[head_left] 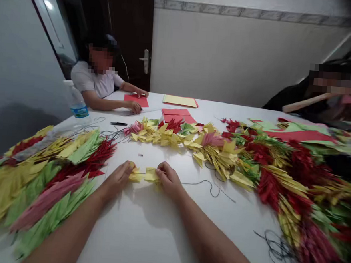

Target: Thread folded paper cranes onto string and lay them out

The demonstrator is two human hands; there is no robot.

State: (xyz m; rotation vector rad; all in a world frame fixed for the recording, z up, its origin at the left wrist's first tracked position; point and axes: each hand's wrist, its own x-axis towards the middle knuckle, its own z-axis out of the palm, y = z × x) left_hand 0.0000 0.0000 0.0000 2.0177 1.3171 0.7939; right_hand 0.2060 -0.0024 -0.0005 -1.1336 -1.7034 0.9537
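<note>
My left hand (118, 179) and my right hand (167, 180) rest on the white table (157, 226), both pinching a small bunch of yellow folded paper pieces (144, 175) held between them. The fingers of each hand are closed on an end of the bunch. A dark thread (207, 186) runs from my right hand across the table to the right. A heap of loose yellow, red and pink folded pieces (175, 135) lies just beyond my hands.
Strung rows of folded paper (49, 170) lie at left, and more rows (295, 184) cover the right side. A water bottle (77, 102), a black pen (118, 123), and red paper sheets (176, 114) are farther back. One person (97, 82) sits far left, another person (325, 94) far right.
</note>
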